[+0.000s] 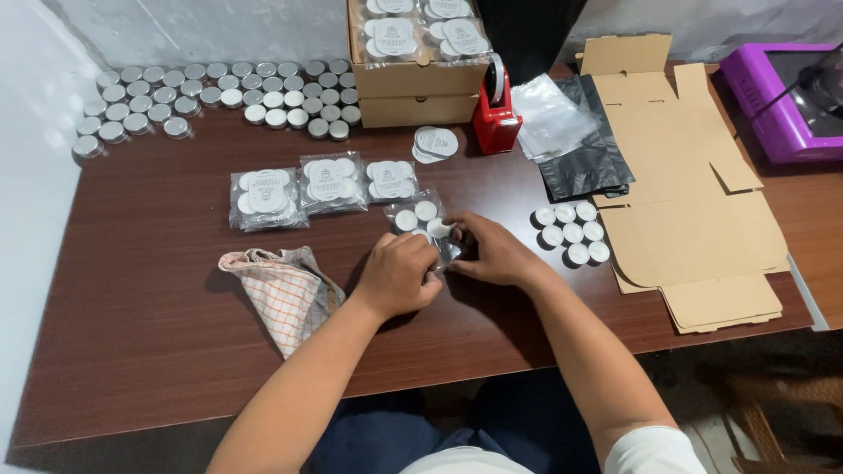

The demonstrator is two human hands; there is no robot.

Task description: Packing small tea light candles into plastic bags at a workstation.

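Both hands work at the middle of the brown counter (158,351). The left hand (399,272) and the right hand (496,250) each close their grip on the near end of a clear plastic pouch (420,219), fingers pinched together on the film.

Recommended handling: support the pouch flat on the counter, keep the tealights level inside, and pinch only the open edge so the film does not tear or wrinkle.

The pouch is transparent and glossy. It holds small round white tealights in silver cups; three or so show through the film, the rest are hidden by the fingers.

Three filled pouches (325,184) lie just beyond, on the far side. A checked cloth (281,290) lies to the left. Seven loose tealights (572,235) sit to the right, near flat cardboard blanks (694,219).
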